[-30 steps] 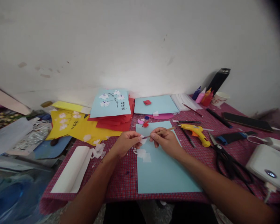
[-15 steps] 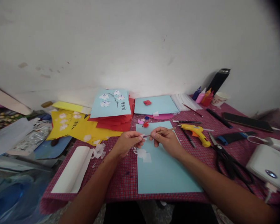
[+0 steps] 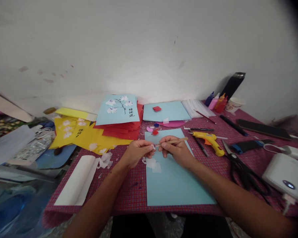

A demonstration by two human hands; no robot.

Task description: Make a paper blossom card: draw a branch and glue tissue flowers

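Note:
My left hand [image 3: 139,152] pinches a small white paper piece [image 3: 153,147] above the left edge of a light blue sheet [image 3: 173,188]. My right hand [image 3: 175,148] is closed on a thin wooden-handled brush [image 3: 178,140], its tip at the white piece. Beneath and between the hands, thin white paper squares [image 3: 156,166] lie on the blue sheet. Just beyond the hands are a red paint cap [image 3: 155,132], a blue one [image 3: 156,125] and a pink one [image 3: 149,129].
At the right lie a yellow glue gun [image 3: 211,140], black scissors [image 3: 243,170], a phone [image 3: 263,129] and a white power bank [image 3: 286,177]. A flower picture [image 3: 106,115] tops red paper at the back left. A white paper roll [image 3: 75,181] lies front left.
The brush in my right hand has shifted slightly and lies a little flatter. The white piece in my left hand now looks more bunched up at the fingertips.

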